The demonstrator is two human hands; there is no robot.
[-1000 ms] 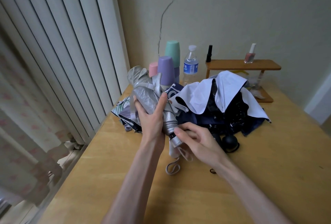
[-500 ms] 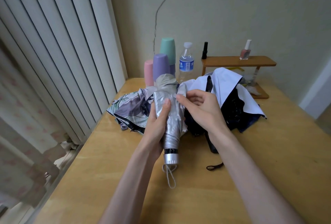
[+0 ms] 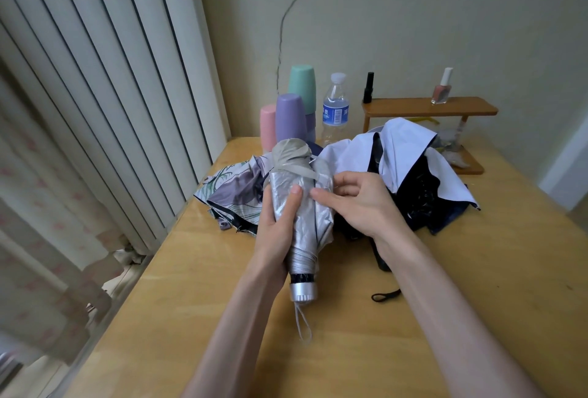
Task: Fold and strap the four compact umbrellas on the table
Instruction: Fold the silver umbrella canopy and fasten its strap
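Observation:
A silver compact umbrella (image 3: 302,216) is held above the wooden table (image 3: 477,286), its silver handle (image 3: 304,291) pointing toward me with a cord loop hanging below. My left hand (image 3: 276,226) grips its rolled canopy from the left, thumb across the front. My right hand (image 3: 356,203) pinches the canopy fabric on the right side, near the grey strap that wraps the upper part. Behind lie a floral lilac umbrella (image 3: 232,187) at the left and a white-and-navy umbrella (image 3: 413,168) at the right, both unfolded and loose. A black umbrella handle (image 3: 381,261) with a wrist loop pokes out under my right forearm.
At the back of the table stand pastel cups (image 3: 288,114), a water bottle (image 3: 335,108) and a small wooden shelf (image 3: 429,108) carrying nail polish bottles. Vertical blinds (image 3: 95,79) and a curtain run along the left table edge. A wall rises behind.
The silver umbrella swung upright with its handle toward me. My right hand left the handle end and moved up to the canopy by the strap. My left hand kept its grip.

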